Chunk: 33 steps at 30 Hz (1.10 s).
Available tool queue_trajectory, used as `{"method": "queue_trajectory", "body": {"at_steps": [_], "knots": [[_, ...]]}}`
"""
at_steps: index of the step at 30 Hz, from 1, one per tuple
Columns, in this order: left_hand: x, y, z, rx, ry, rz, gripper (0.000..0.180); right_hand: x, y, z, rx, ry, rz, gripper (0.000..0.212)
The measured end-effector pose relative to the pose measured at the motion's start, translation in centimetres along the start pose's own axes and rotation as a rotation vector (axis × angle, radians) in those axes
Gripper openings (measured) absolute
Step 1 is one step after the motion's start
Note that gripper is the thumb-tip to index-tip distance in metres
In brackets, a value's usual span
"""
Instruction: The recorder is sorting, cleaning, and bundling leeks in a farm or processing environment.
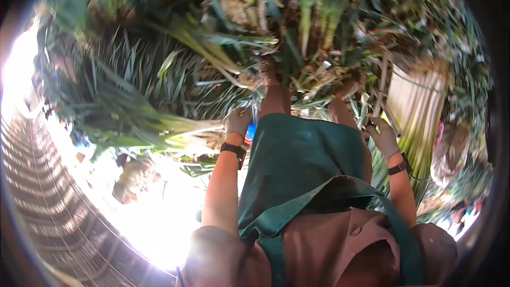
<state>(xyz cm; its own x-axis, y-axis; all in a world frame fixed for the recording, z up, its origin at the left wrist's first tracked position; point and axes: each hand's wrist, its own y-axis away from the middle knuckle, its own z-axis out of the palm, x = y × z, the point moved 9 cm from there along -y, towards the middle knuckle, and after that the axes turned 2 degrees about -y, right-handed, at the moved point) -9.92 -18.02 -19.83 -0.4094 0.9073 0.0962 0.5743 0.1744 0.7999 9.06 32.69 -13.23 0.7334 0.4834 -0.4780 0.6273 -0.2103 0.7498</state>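
My left hand [237, 121], in a pale glove, is closed beside my left leg, with its fingers curled. Whatever it may hold is hidden. Just left of it lie leek-like stalks [194, 129], their pale ends toward the hand and their green leaves pointing left. My right hand [383, 137], also gloved, is bent beside my right leg, its fingertips around a small dark thing I cannot make out. Close to its right stands a thick bundle of leek-like stalks [417, 98], tied with thin green string, roots up and leaves down.
Loose leek-like stalks [212, 56] and leaves [127, 74] cover the ground ahead and to the left. A stick-like piece [381, 85] stands beside the tied bundle. A pale wrapped lump [450, 154] lies at the right. A green apron [305, 154] covers my lap.
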Motion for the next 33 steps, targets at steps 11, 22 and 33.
{"method": "queue_trajectory", "body": {"at_steps": [11,22,33], "knots": [[-29.4,-3.9,4.4,0.000,0.233,-0.441,0.018,-10.2,-4.7,8.5,-0.302,0.381,-0.118,0.035],[-23.3,-8.1,5.3,0.047,-0.374,0.146,0.010,-21.1,-11.4,15.9,-0.448,0.420,-0.181,0.027],[-11.7,-9.4,7.8,-0.178,0.421,0.061,0.020,-30.8,-27.1,34.2,-0.165,0.290,-0.568,0.035]]}}
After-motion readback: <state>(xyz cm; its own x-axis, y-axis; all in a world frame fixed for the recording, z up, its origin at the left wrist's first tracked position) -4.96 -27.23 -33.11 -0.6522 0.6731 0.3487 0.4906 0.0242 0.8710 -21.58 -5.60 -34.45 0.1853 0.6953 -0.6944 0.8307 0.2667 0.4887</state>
